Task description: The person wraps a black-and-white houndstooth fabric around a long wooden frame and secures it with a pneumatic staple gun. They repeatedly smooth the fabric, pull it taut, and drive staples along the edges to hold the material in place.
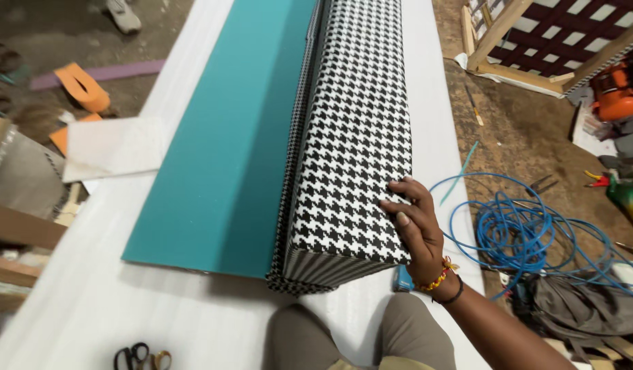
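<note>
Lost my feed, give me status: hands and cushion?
Right hand flat on houndstooth cushion. Left hand out of view. Teal panel alongside. Blue hose off sheet.

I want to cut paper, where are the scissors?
In the head view, the scissors lie at the bottom left on the white sheet, left of the person's knee.

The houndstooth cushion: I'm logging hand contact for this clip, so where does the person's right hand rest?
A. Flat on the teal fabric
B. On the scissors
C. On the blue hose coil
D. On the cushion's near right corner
D: the right hand lies spread on the near right corner of the black-and-white houndstooth cushion, apart from the teal fabric, the scissors and the blue hose coil.
</note>
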